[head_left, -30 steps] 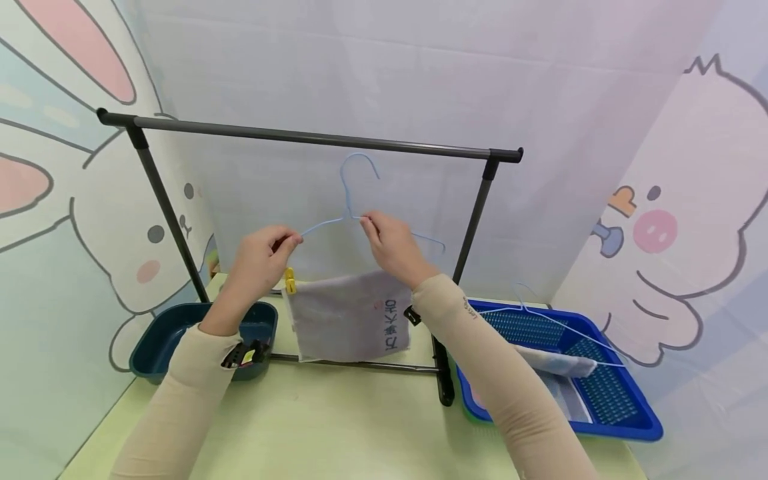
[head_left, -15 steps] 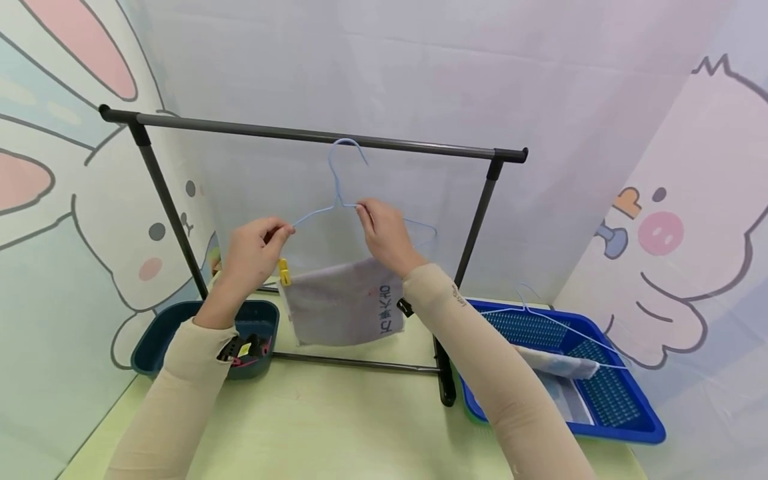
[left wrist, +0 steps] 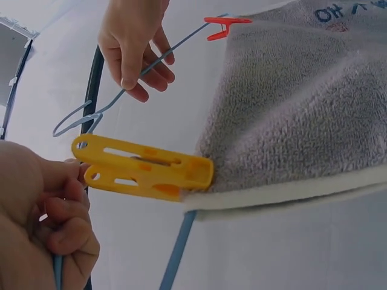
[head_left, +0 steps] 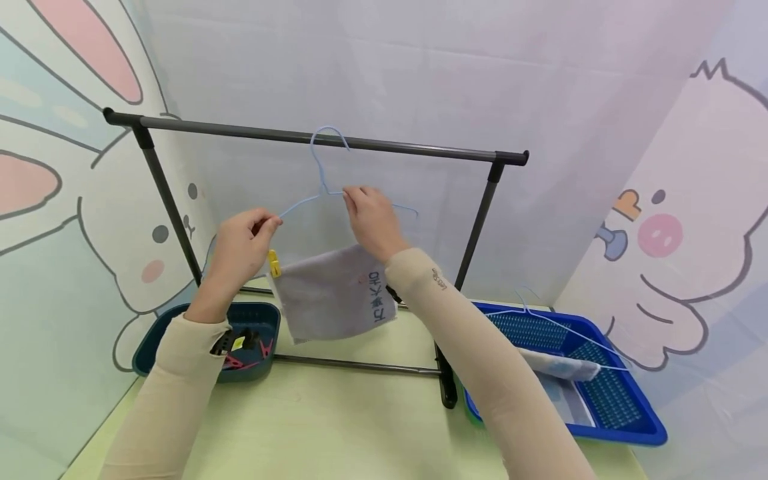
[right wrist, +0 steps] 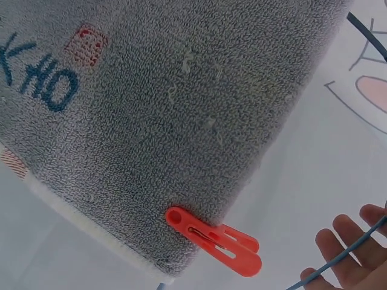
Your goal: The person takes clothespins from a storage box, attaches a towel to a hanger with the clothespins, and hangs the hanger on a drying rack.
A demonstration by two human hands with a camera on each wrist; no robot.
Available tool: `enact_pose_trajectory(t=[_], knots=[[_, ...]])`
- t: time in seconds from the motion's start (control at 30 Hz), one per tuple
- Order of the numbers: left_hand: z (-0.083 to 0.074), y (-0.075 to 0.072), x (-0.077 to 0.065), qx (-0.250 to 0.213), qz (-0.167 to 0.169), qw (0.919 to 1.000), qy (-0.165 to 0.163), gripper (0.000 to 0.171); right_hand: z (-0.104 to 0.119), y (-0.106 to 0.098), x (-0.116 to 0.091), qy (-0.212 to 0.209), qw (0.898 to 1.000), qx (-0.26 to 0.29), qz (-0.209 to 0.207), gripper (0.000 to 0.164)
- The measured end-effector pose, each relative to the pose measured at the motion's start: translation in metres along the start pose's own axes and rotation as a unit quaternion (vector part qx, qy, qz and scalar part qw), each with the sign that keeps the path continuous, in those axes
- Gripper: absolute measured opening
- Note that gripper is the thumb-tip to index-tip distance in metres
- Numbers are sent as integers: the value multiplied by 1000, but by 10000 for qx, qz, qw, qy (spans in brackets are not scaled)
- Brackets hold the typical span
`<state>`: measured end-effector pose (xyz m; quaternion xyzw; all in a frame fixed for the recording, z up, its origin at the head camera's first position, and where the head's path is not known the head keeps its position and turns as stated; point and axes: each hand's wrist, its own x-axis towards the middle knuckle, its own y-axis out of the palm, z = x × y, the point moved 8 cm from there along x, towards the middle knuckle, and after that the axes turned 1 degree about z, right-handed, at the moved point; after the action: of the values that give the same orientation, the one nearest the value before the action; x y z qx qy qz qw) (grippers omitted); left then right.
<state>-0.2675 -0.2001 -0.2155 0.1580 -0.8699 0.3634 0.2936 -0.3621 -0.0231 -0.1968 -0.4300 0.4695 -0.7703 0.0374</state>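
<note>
Both hands hold a light blue wire hanger (head_left: pixel 321 177) up at the rack's dark rail (head_left: pixel 414 148), its hook overlapping the rail in the head view. My left hand (head_left: pixel 240 247) pinches the left shoulder of the wire. My right hand (head_left: pixel 375 223) grips it just right of the neck, thumb in front and fingers behind, as the left wrist view shows. Below hangs a grey towel (head_left: pixel 327 297) with dark blue lettering. A yellow clothespin (left wrist: pixel 145 169) clips its left corner, and a red clothespin (right wrist: pixel 217 241) clips another corner, hidden in the head view behind the right forearm.
A dark green basin (head_left: pixel 174 340) with clothespins (head_left: pixel 240 363) stands at the left. On the right, a blue basket (head_left: pixel 624 413) contains a second hanger (head_left: pixel 558 323) and folded cloth (head_left: pixel 558 363). The rack's lower bar (head_left: pixel 360 365) crosses above the pale green table (head_left: pixel 336 427).
Both hands have moved up and to the left with the hanger and towel. The hook has risen from below the rail to overlap it. The towel's lower edge has lifted.
</note>
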Motion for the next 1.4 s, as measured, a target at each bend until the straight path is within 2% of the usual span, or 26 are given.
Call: enact_pose_trajectory(t=[0.17,0.57,1.0,1.17,1.4], knots=[[3,-8,4,135,-119,9998,-94,27,4,4,11,216,9997,53,-51,34],[8,-16,4,193,-30,9990,-402,31,8,11,22,417,9990,152,1,35],[21,-32,16,288,-173,9973,-651,34,18,17,46,337,9986,270,295,34],[30,-35,18,240,-196,9957,-868,35,24,26,54,314,9971,67,694,41],[43,-43,21,265,-209,9939,-1053,38,34,42,61,96,9898,-385,1366,50]])
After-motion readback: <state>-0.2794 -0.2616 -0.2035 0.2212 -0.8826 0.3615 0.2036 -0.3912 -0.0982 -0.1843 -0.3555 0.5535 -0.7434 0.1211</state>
